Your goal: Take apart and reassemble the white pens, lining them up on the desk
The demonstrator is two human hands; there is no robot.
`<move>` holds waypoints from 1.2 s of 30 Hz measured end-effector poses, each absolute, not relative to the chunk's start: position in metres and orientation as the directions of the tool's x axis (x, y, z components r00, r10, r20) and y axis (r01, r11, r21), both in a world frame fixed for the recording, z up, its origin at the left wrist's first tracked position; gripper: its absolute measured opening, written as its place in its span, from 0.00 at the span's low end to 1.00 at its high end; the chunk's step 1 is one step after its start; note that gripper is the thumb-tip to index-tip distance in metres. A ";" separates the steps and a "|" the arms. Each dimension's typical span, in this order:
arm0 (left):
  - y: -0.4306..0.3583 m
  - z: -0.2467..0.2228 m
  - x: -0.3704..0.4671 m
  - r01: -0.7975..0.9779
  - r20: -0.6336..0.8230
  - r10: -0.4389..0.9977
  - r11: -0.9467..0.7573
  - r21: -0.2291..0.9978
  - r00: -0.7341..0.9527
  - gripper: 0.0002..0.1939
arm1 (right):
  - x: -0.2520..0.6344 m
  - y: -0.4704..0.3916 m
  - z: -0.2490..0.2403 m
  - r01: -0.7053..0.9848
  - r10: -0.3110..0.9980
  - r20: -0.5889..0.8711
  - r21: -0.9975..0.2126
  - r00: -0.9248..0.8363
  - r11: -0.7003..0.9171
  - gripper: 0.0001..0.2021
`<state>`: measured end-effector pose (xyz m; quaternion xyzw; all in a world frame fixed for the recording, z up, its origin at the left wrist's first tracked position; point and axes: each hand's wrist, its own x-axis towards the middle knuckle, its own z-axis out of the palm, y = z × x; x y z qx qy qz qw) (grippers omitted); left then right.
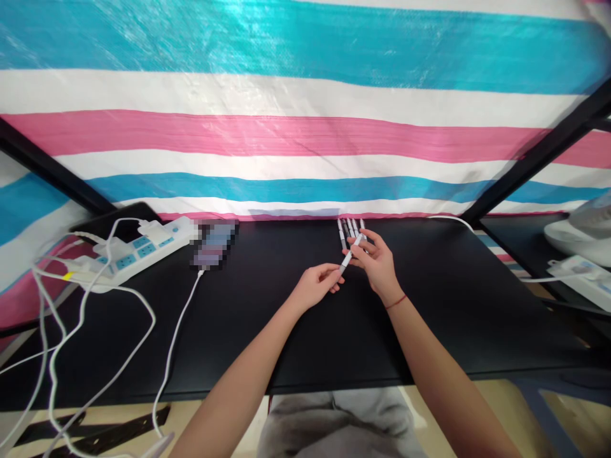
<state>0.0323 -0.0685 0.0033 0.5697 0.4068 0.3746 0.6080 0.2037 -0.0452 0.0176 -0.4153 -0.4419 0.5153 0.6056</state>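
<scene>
Above the black table, both of my hands hold one slim white and grey pen (348,258), tilted with its upper end toward the right. My left hand (317,284) pinches the lower grey end between thumb and fingers. Around the white upper end, the fingers of my right hand (377,259) are closed; a thin red cord circles that wrist. Just behind the hands, several similar white and grey pens (342,233) lie side by side near the back of the table. My right fingers partly hide some of them.
A white power strip (138,254) with plugs and looping white cables (153,318) takes up the left side of the black table (267,343). Beside it lies a pixelated phone-like object (214,244) on a cable. Striped sheeting (305,137) hangs behind; black frame bars (534,156) slant at both sides.
</scene>
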 end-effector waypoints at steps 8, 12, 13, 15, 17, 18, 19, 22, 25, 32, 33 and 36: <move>-0.068 0.002 0.031 0.001 -0.067 0.909 0.073 0.997 0.410 0.21 | 0.203 -0.045 0.018 -0.273 0.992 0.098 -0.955 0.077 0.115 0.29; -0.068 0.003 0.030 0.020 -0.069 0.905 0.067 0.998 0.421 0.21 | 0.203 -0.045 0.018 -0.287 0.993 0.099 -0.951 0.062 0.113 0.27; -0.068 0.003 0.030 0.021 -0.067 0.904 0.064 0.998 0.423 0.21 | 0.203 -0.045 0.018 -0.295 0.993 0.101 -0.948 0.064 0.115 0.27; -0.068 0.002 0.030 0.016 -0.066 0.903 0.066 0.998 0.425 0.21 | 0.203 -0.044 0.017 -0.310 0.993 0.101 -0.943 0.069 0.117 0.27; -0.067 0.001 0.031 0.012 -0.066 0.902 0.067 0.998 0.426 0.21 | 0.203 -0.044 0.017 -0.312 0.993 0.097 -0.944 0.062 0.112 0.27; -0.067 0.001 0.031 0.012 -0.066 0.901 0.067 0.998 0.428 0.21 | 0.204 -0.044 0.017 -0.307 0.993 0.098 -0.945 0.059 0.111 0.27; -0.067 0.001 0.031 0.014 -0.067 0.901 0.068 0.998 0.429 0.21 | 0.204 -0.044 0.016 -0.301 0.993 0.101 -0.947 0.059 0.114 0.26; -0.067 0.002 0.031 0.005 -0.076 0.901 0.081 0.997 0.427 0.22 | 0.204 -0.044 0.016 -0.291 0.992 0.108 -0.949 0.071 0.124 0.28; -0.068 0.004 0.031 0.002 -0.074 0.900 0.081 0.997 0.430 0.22 | 0.204 -0.044 0.017 -0.292 0.993 0.104 -0.949 0.056 0.116 0.28; -0.068 0.003 0.030 0.007 -0.071 0.900 0.076 0.997 0.430 0.21 | 0.205 -0.044 0.016 -0.302 0.993 0.104 -0.946 0.062 0.118 0.27; -0.067 0.002 0.030 0.007 -0.069 0.900 0.073 0.997 0.431 0.21 | 0.205 -0.044 0.016 -0.303 0.993 0.105 -0.946 0.062 0.119 0.27; -0.067 0.002 0.030 0.005 -0.065 0.898 0.070 0.998 0.435 0.22 | 0.204 -0.044 0.018 -0.304 0.992 0.108 -0.945 0.069 0.124 0.27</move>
